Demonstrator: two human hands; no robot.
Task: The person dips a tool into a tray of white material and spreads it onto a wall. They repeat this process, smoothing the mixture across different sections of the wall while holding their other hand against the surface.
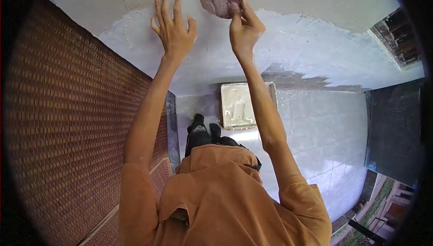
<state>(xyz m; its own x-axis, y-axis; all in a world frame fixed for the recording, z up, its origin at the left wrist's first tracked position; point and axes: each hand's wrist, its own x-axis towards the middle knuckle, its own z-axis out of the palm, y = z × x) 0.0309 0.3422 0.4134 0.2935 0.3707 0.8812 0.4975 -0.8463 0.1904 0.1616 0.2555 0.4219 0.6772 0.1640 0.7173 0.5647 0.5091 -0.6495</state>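
Note:
My right hand [246,28] grips a putty knife [214,2], its thin flat blade pointing left against the wall. Fingers and thumb close round its handle end, which is mostly hidden. To the left, my left hand [177,38] is spread with fingers stretched upward, over the wall surface and holding nothing. The wall [311,40] carries a greyish wet coat along the top and a paler white area beneath, with a ragged border running close to both hands. Small ridges and specks of filler mark the surface.
On the tiled floor [320,131] by my feet stands a rectangular tray [223,106] smeared with pale filler. A brown woven-patterned wall [85,124] runs along my left. At the right are a vent opening [399,38] and a dark panel [393,126].

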